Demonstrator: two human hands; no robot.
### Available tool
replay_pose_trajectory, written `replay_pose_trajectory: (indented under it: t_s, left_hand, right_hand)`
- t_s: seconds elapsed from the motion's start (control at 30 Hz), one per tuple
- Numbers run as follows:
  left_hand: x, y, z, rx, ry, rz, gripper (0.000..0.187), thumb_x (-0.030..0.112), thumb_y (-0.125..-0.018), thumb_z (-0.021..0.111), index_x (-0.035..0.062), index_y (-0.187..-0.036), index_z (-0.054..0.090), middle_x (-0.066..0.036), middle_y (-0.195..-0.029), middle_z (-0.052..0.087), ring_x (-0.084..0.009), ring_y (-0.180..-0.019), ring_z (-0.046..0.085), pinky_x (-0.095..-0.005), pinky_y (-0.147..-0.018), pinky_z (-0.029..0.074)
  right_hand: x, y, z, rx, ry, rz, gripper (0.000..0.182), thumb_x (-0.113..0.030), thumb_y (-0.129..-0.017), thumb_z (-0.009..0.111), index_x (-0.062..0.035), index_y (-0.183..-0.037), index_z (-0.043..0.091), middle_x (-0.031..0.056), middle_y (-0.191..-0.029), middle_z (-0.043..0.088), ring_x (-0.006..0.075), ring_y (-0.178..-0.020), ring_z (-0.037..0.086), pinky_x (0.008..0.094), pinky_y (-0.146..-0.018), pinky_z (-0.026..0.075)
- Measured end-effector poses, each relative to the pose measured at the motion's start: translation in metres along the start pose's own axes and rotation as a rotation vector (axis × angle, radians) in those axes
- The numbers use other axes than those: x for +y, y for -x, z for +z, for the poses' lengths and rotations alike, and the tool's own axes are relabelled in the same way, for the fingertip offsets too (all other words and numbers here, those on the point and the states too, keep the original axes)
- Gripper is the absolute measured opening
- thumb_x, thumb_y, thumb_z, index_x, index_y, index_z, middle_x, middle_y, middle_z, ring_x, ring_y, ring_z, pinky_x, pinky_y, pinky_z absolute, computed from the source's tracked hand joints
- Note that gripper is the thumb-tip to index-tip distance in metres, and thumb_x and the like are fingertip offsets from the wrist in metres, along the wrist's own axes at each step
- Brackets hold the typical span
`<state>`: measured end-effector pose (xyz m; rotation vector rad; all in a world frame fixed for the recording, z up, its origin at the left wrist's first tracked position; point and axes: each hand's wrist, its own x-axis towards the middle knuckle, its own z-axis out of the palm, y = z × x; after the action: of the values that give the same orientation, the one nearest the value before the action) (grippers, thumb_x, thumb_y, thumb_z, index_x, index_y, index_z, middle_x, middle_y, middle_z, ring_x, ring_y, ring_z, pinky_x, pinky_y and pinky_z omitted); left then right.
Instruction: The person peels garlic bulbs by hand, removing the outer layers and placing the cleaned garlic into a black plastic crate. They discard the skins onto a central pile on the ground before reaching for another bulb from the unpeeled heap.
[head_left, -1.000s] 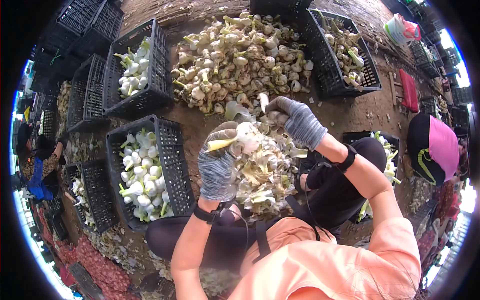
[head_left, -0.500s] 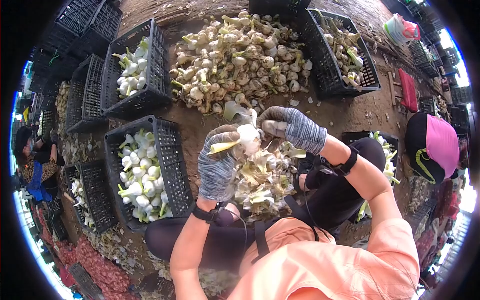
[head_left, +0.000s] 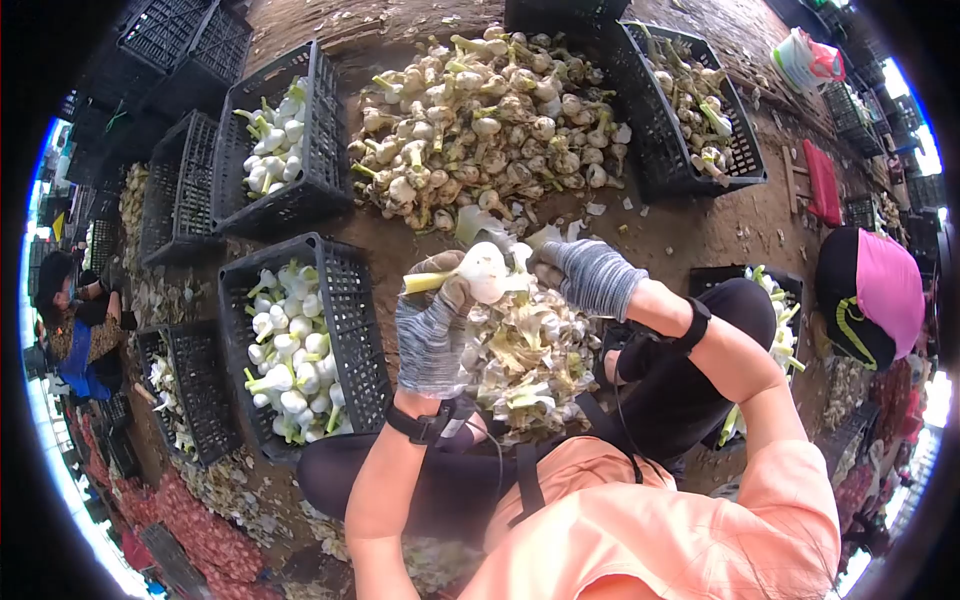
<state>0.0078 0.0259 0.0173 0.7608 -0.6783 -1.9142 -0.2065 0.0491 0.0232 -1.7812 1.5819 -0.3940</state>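
My left hand (head_left: pixel 430 335), in a grey knit glove, is closed around a white garlic bulb (head_left: pixel 484 272) whose pale green stem points left. Just right of the bulb, my right hand (head_left: pixel 595 276), gloved the same way, has its fingers bent together on a flap of papery garlic skin (head_left: pixel 519 266). The fingertips there are partly blurred. Below both hands lies a heap of peeled garlic skins (head_left: pixel 530 365) between my legs. In front is a large pile of unpeeled garlic (head_left: pixel 490 125) with dirty brownish skins.
Black crates of clean white garlic stand at left, one near (head_left: pixel 350 335) and one farther (head_left: pixel 325 140). A crate of unpeeled garlic (head_left: pixel 745 150) stands at front right, another crate (head_left: pixel 707 275) beside my right knee. Co-workers sit at far left (head_left: pixel 75 330) and far right (head_left: pixel 885 295).
My right hand has moved slightly right, away from the bulb, pulling skin back. The bulb now shows smoother and whiter in my left hand. The whole view has shifted a little.
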Motion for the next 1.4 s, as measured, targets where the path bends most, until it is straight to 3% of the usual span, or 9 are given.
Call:
replay_pose_trajectory:
  t_s: [0.2,0.37,0.57,0.67,0.73,0.83,1.07,1.23,1.4]
  left_hand:
    - [-0.004,-0.003,-0.003,0.001,-0.242,0.026,0.033,0.016,-0.081,0.066,0.0013,-0.107,0.052,-0.009,-0.102,0.057,-0.0178,-0.090,0.059,-0.0292,-0.079,0.052]
    - [-0.015,-0.009,-0.024,0.068,-0.173,-0.133,0.023,0.010,-0.081,0.064,0.0038,-0.102,0.056,-0.005,-0.095,0.060,-0.0130,-0.083,0.059,-0.0226,-0.071,0.050]
    - [0.017,-0.053,-0.063,0.325,0.222,-0.207,0.017,0.008,-0.081,0.062,0.0049,-0.096,0.056,-0.011,-0.098,0.059,-0.0250,-0.091,0.059,-0.0391,-0.072,0.057]
    - [0.078,-0.080,-0.061,0.310,-1.573,0.571,0.024,0.014,-0.087,0.057,0.0020,-0.107,0.053,-0.005,-0.098,0.058,-0.0151,-0.088,0.053,-0.0272,-0.088,0.042]
    - [0.106,-0.081,-0.044,0.337,-0.701,0.374,0.029,0.013,-0.093,0.046,-0.0005,-0.119,0.047,-0.011,-0.123,0.050,-0.0159,-0.112,0.048,-0.0271,-0.098,0.037]
    - [0.119,-0.076,-0.027,0.099,0.310,0.257,0.036,0.012,-0.091,0.047,-0.0017,-0.124,0.041,-0.016,-0.114,0.055,-0.0226,-0.108,0.054,-0.0319,-0.092,0.049]
    - [0.040,-0.058,-0.006,0.195,-0.137,-0.189,0.035,0.020,-0.085,0.059,0.0030,-0.114,0.050,-0.007,-0.095,0.060,-0.0156,-0.080,0.061,-0.0263,-0.066,0.054]
    - [0.022,-0.052,-0.009,0.248,-0.155,-0.328,0.035,0.018,-0.081,0.065,0.0047,-0.111,0.053,-0.008,-0.093,0.057,-0.0148,-0.078,0.056,-0.0252,-0.067,0.052]
    - [0.013,-0.053,-0.019,0.200,-0.122,-0.309,0.033,0.016,-0.082,0.064,0.0037,-0.110,0.053,-0.008,-0.093,0.056,-0.0145,-0.078,0.056,-0.0251,-0.066,0.051]
  right_hand:
    - [-0.030,-0.016,-0.001,0.066,-0.696,0.319,0.042,-0.032,-0.081,0.065,0.0009,-0.102,0.050,0.0092,-0.080,0.058,0.0131,-0.068,0.057,0.0276,-0.052,0.048]
    - [-0.008,-0.023,0.019,-0.133,-1.116,0.302,0.036,-0.015,-0.075,0.071,-0.0015,-0.099,0.049,0.0068,-0.087,0.056,0.0140,-0.079,0.059,0.0275,-0.067,0.055]
    - [0.049,-0.028,0.063,-0.314,-0.517,0.356,0.017,-0.009,-0.080,0.060,-0.0053,-0.096,0.056,0.0048,-0.079,0.059,0.0146,-0.068,0.060,0.0302,-0.059,0.055]
    - [0.108,-0.042,0.076,-0.117,-0.592,0.528,0.025,-0.020,-0.082,0.057,-0.0015,-0.099,0.060,0.0127,-0.074,0.064,0.0200,-0.068,0.063,0.0338,-0.057,0.054]
    - [0.242,-0.060,0.129,0.038,-0.409,0.414,0.034,-0.036,-0.084,0.053,-0.0037,-0.090,0.063,0.0098,-0.071,0.064,0.0204,-0.062,0.062,0.0359,-0.052,0.050]
    - [0.242,-0.069,0.079,0.323,-1.054,1.132,0.038,-0.045,-0.086,0.050,-0.0105,-0.076,0.064,0.0027,-0.064,0.060,0.0173,-0.054,0.056,0.0333,-0.049,0.045]
    - [0.386,-0.115,0.066,0.833,-1.289,1.397,0.050,-0.051,-0.089,0.036,-0.0114,-0.109,0.060,0.0078,-0.115,0.056,0.0209,-0.096,0.056,0.0358,-0.078,0.044]
    - [0.483,-0.129,0.113,0.845,-1.211,1.332,0.042,-0.048,-0.088,0.044,-0.0108,-0.090,0.063,0.0062,-0.085,0.058,0.0207,-0.073,0.056,0.0350,-0.062,0.044]
    - [0.417,-0.123,0.091,0.906,-0.867,1.160,0.040,-0.050,-0.075,0.065,-0.0099,-0.081,0.060,0.0010,-0.057,0.049,0.0150,-0.044,0.046,0.0289,-0.040,0.039]
